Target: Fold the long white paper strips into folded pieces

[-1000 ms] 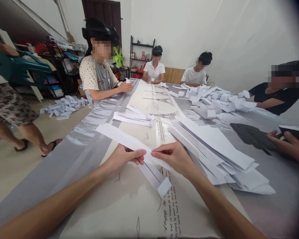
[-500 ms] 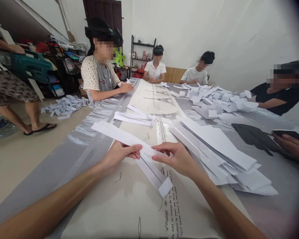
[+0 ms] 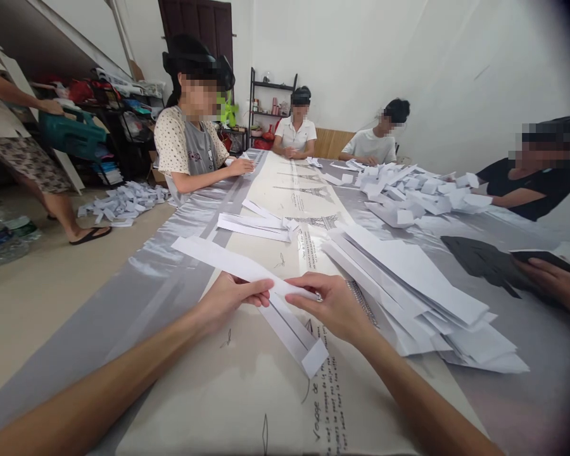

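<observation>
A long white paper strip (image 3: 218,258) slants across in front of me, held between both hands above the table. My left hand (image 3: 232,294) pinches it near its middle, thumb on top and fingers beneath. At its right end, my right hand (image 3: 330,304) grips it between thumb and fingertips. Under the hands lies another strip, a folded paper strip (image 3: 292,335) with a squared flap at its near end. Farther up the table rest more folded strips (image 3: 254,226). A stack of flat white paper strips (image 3: 408,278) lies to the right of my right hand.
A heap of folded papers (image 3: 408,190) covers the far right of the table (image 3: 137,329). A dark flat item (image 3: 475,256) lies at right, near another person's hand (image 3: 558,285). Several people sit around the table. More paper pieces (image 3: 123,201) are piled on the floor at left.
Both hands keep hold of the strip and have barely shifted. At left, a standing person carrying a green item has stepped to the right.
</observation>
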Available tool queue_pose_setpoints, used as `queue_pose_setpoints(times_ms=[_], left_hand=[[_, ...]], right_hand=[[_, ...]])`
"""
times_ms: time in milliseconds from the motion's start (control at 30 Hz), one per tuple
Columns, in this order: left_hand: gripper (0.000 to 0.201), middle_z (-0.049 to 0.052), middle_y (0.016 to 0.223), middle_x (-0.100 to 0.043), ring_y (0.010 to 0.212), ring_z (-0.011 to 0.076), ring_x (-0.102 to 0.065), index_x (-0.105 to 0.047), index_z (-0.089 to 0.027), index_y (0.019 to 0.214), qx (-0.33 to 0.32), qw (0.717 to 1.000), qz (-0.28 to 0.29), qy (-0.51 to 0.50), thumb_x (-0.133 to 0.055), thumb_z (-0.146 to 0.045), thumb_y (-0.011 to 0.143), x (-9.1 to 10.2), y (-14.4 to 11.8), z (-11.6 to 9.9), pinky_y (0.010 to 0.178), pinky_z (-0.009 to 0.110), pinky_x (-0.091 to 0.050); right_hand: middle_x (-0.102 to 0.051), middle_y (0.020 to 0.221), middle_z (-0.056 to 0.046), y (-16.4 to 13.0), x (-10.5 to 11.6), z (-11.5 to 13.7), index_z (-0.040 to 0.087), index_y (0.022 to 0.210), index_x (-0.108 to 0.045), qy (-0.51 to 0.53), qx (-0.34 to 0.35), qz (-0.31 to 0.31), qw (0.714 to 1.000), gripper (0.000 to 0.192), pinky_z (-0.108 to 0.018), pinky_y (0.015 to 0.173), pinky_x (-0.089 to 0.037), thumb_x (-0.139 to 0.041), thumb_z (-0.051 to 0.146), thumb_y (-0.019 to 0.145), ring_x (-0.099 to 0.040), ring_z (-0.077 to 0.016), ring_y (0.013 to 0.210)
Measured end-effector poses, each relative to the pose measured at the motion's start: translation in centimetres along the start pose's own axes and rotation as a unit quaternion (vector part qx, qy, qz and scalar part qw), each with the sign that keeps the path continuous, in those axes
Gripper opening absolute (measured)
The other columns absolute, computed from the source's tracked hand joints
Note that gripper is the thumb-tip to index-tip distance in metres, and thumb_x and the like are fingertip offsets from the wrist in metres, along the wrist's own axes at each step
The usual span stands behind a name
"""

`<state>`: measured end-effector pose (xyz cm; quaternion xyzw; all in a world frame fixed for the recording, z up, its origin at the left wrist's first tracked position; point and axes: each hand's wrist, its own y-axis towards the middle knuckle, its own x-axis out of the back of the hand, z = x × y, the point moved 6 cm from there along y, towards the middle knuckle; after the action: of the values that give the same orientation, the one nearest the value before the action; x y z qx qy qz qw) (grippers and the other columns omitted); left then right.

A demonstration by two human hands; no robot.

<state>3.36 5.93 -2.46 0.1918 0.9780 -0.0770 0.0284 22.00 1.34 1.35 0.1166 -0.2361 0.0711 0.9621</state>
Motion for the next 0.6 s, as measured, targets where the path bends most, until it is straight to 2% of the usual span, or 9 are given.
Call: queue_pose_setpoints(times_ms=[133,267,400,600], left_hand=[[0.028,0.003,0.067,-0.073,0.059,0.0106,-0.065,-0.077,-0.015,0.070,-0.008,1.000,0.004,0.017,-0.086,-0.041,0.073,0.0,-0.1,-0.3,0.059,0.018,-0.052],[0.027,0.003,0.065,-0.073,0.059,0.0109,-0.065,-0.076,-0.016,0.068,-0.009,1.000,-0.004,0.027,-0.087,-0.040,0.072,0.4,0.1,-0.7,0.059,0.018,-0.053],[0.027,0.004,0.067,-0.073,0.059,0.0119,-0.066,-0.077,-0.015,0.070,-0.016,0.999,-0.003,0.034,-0.087,-0.041,0.071,0.6,0.2,-0.7,0.059,0.020,-0.054],[0.028,0.004,0.068,-0.073,0.059,0.0123,-0.066,-0.077,-0.015,0.068,-0.016,0.999,0.005,0.043,-0.087,-0.041,0.072,0.6,-0.1,-0.6,0.060,0.021,-0.055]], right_hand=[[-0.075,0.087,-0.001,0.1,0.2,0.1,0.028,0.101,-0.080,0.006,-0.013,0.003,1.000,0.020,-0.034,0.070,-0.046,-0.077,0.034,0.082,-0.059,-0.0183,0.076],[-0.073,0.079,0.000,0.1,1.2,-0.1,0.027,0.086,-0.080,0.009,-0.029,0.012,0.999,0.011,-0.032,0.064,-0.043,-0.076,0.036,0.083,-0.054,-0.0152,0.068],[-0.074,0.082,-0.001,0.1,1.7,-0.5,0.027,0.084,-0.080,0.024,-0.042,0.026,0.999,0.013,-0.031,0.065,-0.045,-0.074,0.039,0.084,-0.056,-0.0153,0.070],[-0.071,0.075,-0.002,0.0,1.8,-0.3,0.026,0.079,-0.080,0.016,-0.033,0.026,0.999,0.015,-0.031,0.060,-0.045,-0.072,0.037,0.085,-0.055,-0.0141,0.064]])
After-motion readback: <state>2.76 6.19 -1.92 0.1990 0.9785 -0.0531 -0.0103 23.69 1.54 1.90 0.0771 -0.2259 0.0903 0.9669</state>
